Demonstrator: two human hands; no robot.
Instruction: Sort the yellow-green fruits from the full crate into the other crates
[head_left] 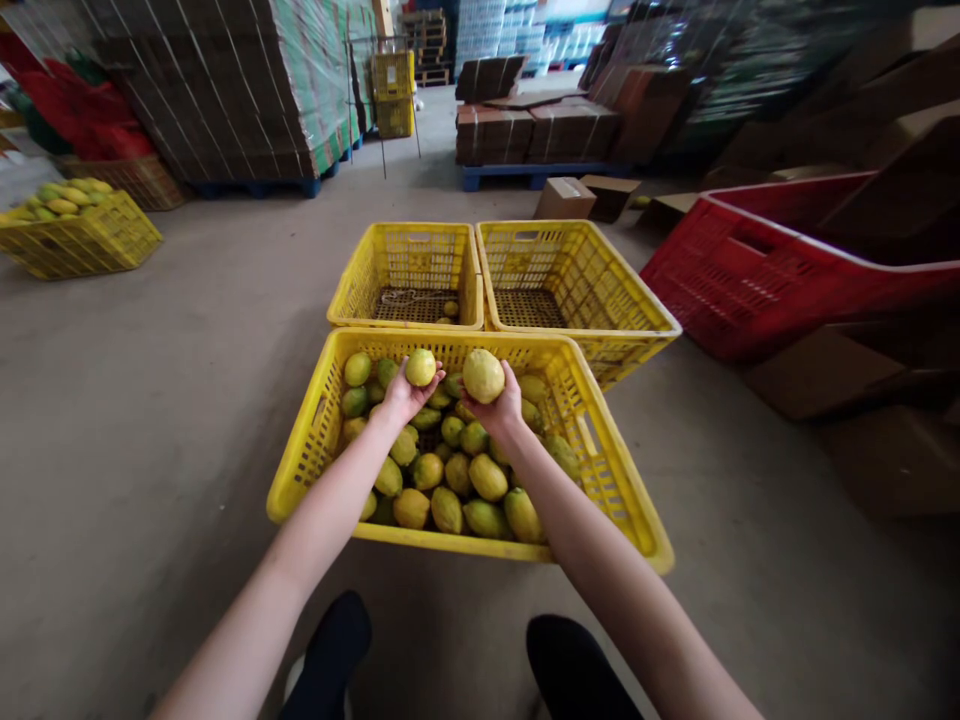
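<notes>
Far left, we see a fruit-filled yellow crate on the floor. At centre, our left hand, palm up, half curled, cradles a smaller yellow-green fruit above the near crate of loose fruit. Just beside it, our right hand, curled wider, holds a larger pale-yellow fruit. Farther right: a red crate.

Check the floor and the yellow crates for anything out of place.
A small yellow-green object, perhaps stray fruit, lies on the floor by the cardboard boxes, outside any crate. Pale string-like strands lie in the back-left crate, looking like litter.
</notes>
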